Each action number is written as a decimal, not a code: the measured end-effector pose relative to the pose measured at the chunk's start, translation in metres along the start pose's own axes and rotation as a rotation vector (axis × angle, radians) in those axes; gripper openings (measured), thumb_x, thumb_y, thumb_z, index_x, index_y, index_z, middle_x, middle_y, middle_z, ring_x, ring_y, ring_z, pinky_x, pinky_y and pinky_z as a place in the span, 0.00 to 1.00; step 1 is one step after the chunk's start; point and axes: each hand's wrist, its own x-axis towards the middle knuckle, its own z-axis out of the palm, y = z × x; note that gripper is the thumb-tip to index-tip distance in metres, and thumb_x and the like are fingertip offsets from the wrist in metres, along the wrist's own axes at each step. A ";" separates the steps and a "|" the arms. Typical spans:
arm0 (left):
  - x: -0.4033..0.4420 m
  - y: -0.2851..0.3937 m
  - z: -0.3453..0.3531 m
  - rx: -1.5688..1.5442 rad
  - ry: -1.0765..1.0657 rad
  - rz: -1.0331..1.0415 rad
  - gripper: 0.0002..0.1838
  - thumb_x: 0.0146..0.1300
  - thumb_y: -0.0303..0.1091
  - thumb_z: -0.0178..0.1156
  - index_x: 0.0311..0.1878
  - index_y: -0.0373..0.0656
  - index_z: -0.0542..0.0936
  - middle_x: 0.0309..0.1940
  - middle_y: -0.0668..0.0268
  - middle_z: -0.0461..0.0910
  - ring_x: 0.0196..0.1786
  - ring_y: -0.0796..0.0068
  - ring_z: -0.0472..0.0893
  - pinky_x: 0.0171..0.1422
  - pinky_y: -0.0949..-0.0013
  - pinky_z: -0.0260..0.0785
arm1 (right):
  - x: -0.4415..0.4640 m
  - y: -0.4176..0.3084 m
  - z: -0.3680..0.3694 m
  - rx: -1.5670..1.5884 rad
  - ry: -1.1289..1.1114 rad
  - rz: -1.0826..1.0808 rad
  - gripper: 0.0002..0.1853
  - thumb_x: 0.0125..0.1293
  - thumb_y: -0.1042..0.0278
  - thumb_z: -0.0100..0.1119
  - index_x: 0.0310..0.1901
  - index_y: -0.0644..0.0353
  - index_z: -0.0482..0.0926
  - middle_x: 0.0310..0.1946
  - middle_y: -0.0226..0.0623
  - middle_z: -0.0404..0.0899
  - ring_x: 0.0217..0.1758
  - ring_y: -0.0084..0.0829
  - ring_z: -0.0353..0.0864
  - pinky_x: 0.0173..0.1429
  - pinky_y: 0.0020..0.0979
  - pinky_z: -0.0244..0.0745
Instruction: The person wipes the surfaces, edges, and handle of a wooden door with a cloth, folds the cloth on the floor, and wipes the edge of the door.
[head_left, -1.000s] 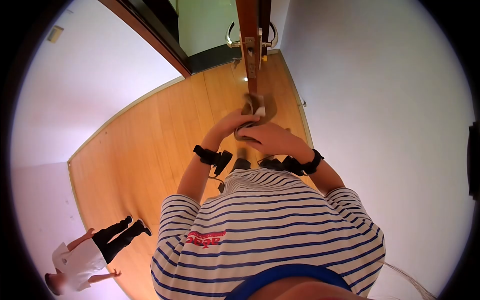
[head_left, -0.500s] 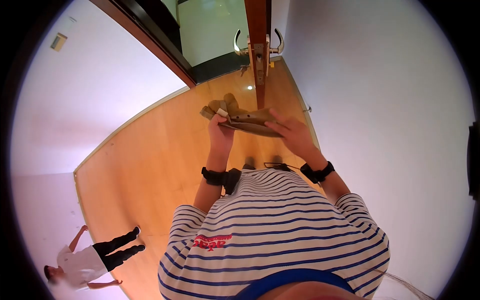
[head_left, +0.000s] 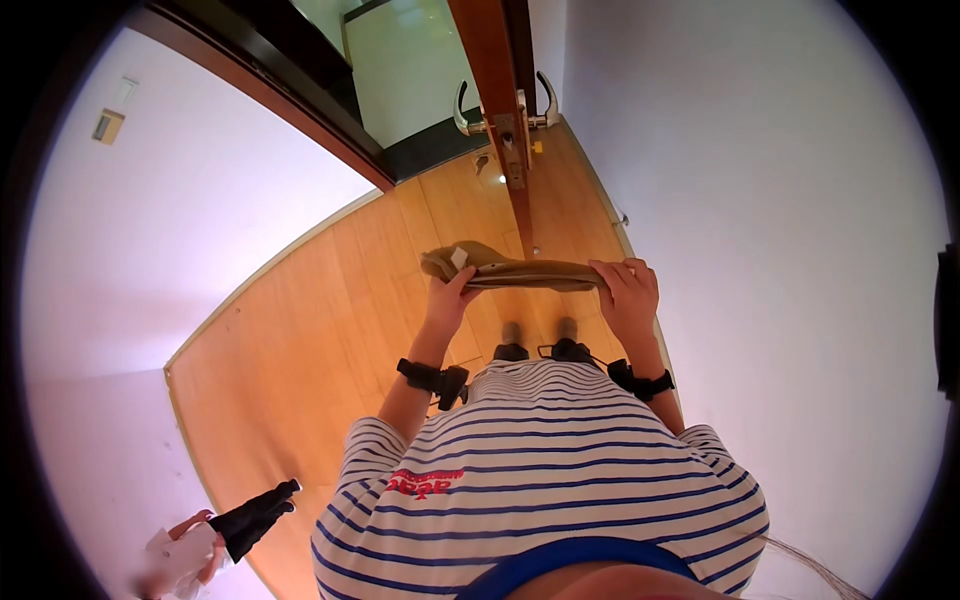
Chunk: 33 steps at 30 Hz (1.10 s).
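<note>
A brown cloth hat (head_left: 535,272), by its look, is stretched out flat in front of my body at about waist height. A small white tag shows near its left end, and a dark eyelet beside it. My left hand (head_left: 450,298) is closed on the left end, thumb on top near the tag. At the right end, my right hand (head_left: 628,292) is closed with its fingers folded over the edge. The underside of the hat is hidden from me.
A wooden door (head_left: 500,70) with metal lever handles stands open just ahead, keys (head_left: 481,163) hanging by its lock. White wall (head_left: 760,250) runs along my right. Another person (head_left: 215,540) stands at the lower left on the wooden floor (head_left: 300,350).
The hat has come lower and nearer my body, and now lies straighter. My right hand has gone from loosely spread fingers to gripping its right end. The other person has shifted lower in view.
</note>
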 end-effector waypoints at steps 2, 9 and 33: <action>0.008 -0.022 -0.019 -0.125 -0.027 0.020 0.17 0.63 0.26 0.57 0.55 0.37 0.69 0.49 0.61 0.75 0.50 0.66 0.79 0.53 0.65 0.77 | -0.008 0.007 0.008 -0.032 0.023 -0.029 0.19 0.48 0.79 0.56 0.44 0.53 0.80 0.35 0.31 0.80 0.38 0.36 0.78 0.37 0.34 0.74; -0.008 -0.032 -0.033 0.087 -0.386 -0.578 0.22 0.71 0.42 0.42 0.52 0.29 0.72 0.49 0.47 0.77 0.50 0.57 0.80 0.52 0.64 0.77 | -0.004 0.014 0.009 -0.016 -0.077 0.039 0.17 0.52 0.75 0.58 0.46 0.51 0.78 0.32 0.29 0.78 0.34 0.33 0.78 0.35 0.33 0.73; 0.018 0.234 0.173 0.456 -0.124 1.474 0.27 0.69 0.38 0.52 0.65 0.36 0.58 0.55 0.56 0.69 0.58 0.63 0.69 0.63 0.65 0.61 | 0.296 -0.063 -0.043 0.846 0.525 -0.577 0.40 0.64 0.64 0.56 0.69 0.67 0.43 0.63 0.53 0.56 0.66 0.47 0.58 0.70 0.45 0.51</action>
